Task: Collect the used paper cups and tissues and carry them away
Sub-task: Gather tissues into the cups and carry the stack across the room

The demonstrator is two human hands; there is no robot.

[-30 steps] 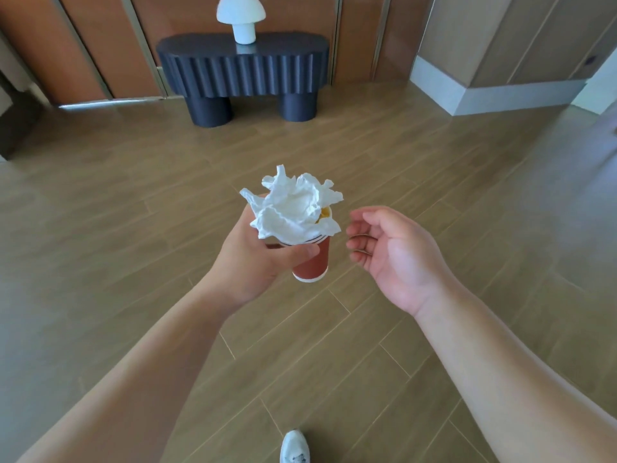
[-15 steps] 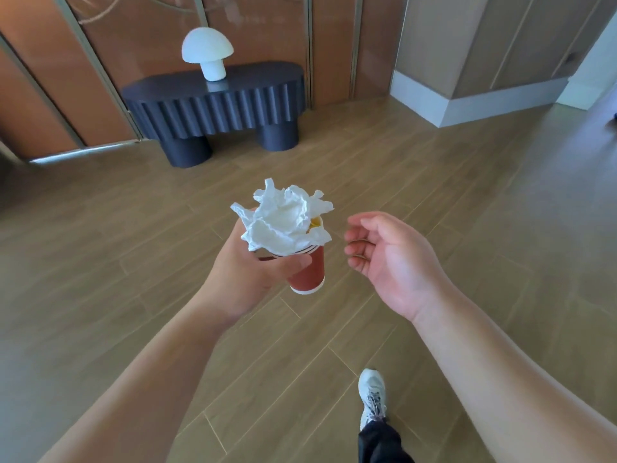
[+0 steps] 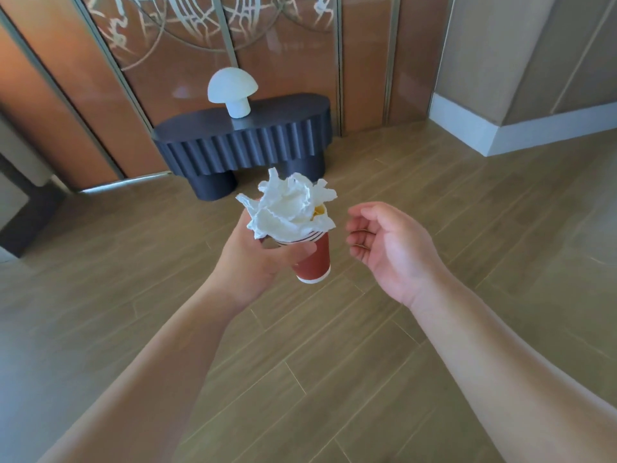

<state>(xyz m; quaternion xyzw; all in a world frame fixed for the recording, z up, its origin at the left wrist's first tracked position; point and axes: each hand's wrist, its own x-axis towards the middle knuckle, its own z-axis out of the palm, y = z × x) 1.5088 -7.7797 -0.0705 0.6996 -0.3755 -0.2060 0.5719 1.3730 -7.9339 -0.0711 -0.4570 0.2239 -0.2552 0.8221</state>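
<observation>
My left hand (image 3: 257, 262) grips a red paper cup (image 3: 315, 262) with a striped white rim, held upright at chest height over the floor. Crumpled white tissues (image 3: 290, 207) are stuffed into its mouth and spill over the rim; a bit of yellow shows inside at the right. Whether more cups are nested in it I cannot tell. My right hand (image 3: 390, 248) hovers just right of the cup, palm turned toward it, fingers loosely curled, holding nothing and apart from the cup.
Ahead stands a dark fluted console table (image 3: 243, 145) with a white mushroom lamp (image 3: 233, 91) against copper wall panels (image 3: 283, 55). A beige wall corner with white skirting (image 3: 467, 128) juts out at the right. Wood plank floor (image 3: 334, 362) stretches between.
The view has tilted up and moved nearer the console table; more of the wall panels show. The shoe seen earlier is out of view. Both hands keep the same pose.
</observation>
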